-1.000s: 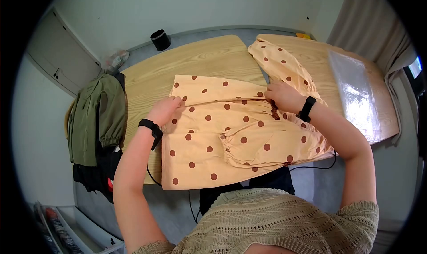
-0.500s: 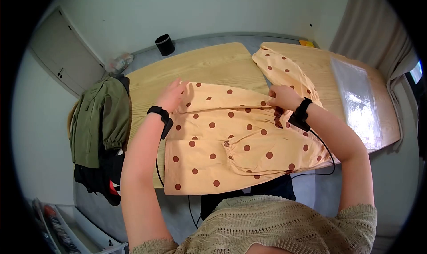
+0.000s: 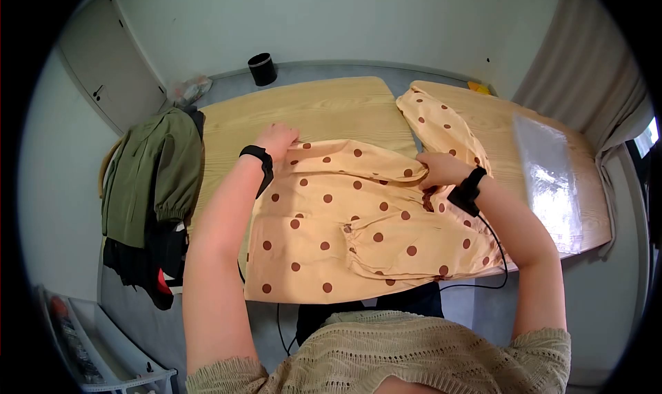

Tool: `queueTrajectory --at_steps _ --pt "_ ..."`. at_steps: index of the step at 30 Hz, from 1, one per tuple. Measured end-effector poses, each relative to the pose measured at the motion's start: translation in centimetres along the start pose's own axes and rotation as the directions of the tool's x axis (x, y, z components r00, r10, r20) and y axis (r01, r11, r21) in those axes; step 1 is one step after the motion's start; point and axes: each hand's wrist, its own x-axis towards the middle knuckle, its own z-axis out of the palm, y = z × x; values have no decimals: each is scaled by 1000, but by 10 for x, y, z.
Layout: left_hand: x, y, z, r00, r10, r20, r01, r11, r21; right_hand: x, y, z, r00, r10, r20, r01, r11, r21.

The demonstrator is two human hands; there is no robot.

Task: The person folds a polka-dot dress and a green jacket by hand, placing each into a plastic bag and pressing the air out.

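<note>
A peach long-sleeved garment [image 3: 314,239] with brown dots lies spread on the wooden table, its near edge hanging at the table's front. One sleeve with a gathered cuff is folded across its middle; the other sleeve [image 3: 441,118] stretches to the far right. My left hand [image 3: 277,142] is closed at the far left corner of the garment, fingertips partly hidden. On the right, my right hand [image 3: 441,170] pinches the far edge near a dark ruffled bit of the cloth. Between both hands that edge is raised and bows in a loose fold. Each wrist wears a black strap.
Green and black jackets [image 3: 141,187] are heaped at the table's left. Clear plastic sheets or bags [image 3: 548,180] lie on the right part of the wooden table [image 3: 317,104]. A black bin [image 3: 262,70] stands on the floor behind. A cable hangs from my right wrist strap.
The far edge of the garment is now lifted and slack between my hands, curling toward me at the right. Both hands keep their hold. The view has shifted slightly.
</note>
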Motion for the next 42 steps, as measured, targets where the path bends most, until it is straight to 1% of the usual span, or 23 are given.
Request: queueTrajectory --at_steps 2,5,7,8,10,11,12,13,14,15,16,17,19,21,26,30,33,35,37,38,39,41,42 --pt "-5 -3 4 1000 -15 21 14 999 42 4 1 -2 999 43 5 -43 991 123" --pt "-8 -10 15 988 104 -110 -101 994 36 1 4 -7 992 122 -30 -107 943 314" --pt "-11 -12 18 967 72 -246 -96 992 -87 8 24 -1 999 29 -20 -24 977 212" --pt "-12 -10 17 953 103 -286 -110 994 -6 8 24 -3 999 33 -22 -27 977 213" --pt "-10 -12 11 973 53 -223 -57 998 -10 11 23 -3 1000 -12 -7 12 1000 -22" --pt "-11 -12 5 988 -1 -157 -1 1000 -12 6 12 -7 1000 -12 -5 12 1000 -21" --pt "-15 -15 0 989 -2 -151 0 1000 -15 -5 -7 -15 992 22 -124 -29 998 -53" --pt "-21 -19 -3 957 -98 -274 -12 927 -376 -12 -17 -17 970 53 -237 -73 994 -79" --pt "-28 -20 -5 909 -239 -343 -67 727 -683 -8 -7 -9 929 -67 -365 -28 967 -251" --pt "-39 -16 -15 913 -247 -324 -50 721 -691 -8 -3 -7 936 -66 -347 -23 969 -245" --pt "-53 -11 -30 854 -41 -519 -142 941 -307 -10 -1 -6 862 -253 -439 76 921 -382" --pt "-66 -6 -37 770 230 -595 -181 973 142 -13 -3 -2 750 -439 -495 151 842 -518" --pt "-94 3 -34 789 268 -553 -209 963 168 -22 -13 2 744 -477 -469 192 824 -532" --pt "-117 6 -17 756 369 -541 -288 929 232 -26 -12 7 870 -401 -289 215 834 -509" --pt "-153 21 16 927 251 -280 -260 966 6 -30 -16 12 904 -405 -136 301 829 -471" --pt "-158 24 3 889 155 -431 -184 983 -25 -33 -23 5 862 -459 -214 341 839 -424" --pt "-163 22 -4 831 241 -502 -217 970 107 -46 -32 5 888 -405 -218 307 875 -373" --pt "-171 21 10 894 304 -329 -267 952 152 -53 -30 7 914 -338 -224 260 912 -316" --pt "-177 18 24 906 311 -288 -309 950 52 -58 -21 7 946 -290 -145 261 947 -187" --pt "-179 19 24 944 232 -234 -254 965 -68 -60 -20 1 954 -278 -111 268 958 -99" --pt "-177 23 21 972 162 -171 -193 964 -184 -58 -13 -8 955 -266 -127 254 961 -106" --pt "-177 29 2 953 123 -277 -194 950 -246 -48 5 -37 910 -330 -252 306 943 -128" --pt "-174 36 -9 951 89 -297 -160 961 -224 -44 12 -53 916 -219 -335 209 976 -64"
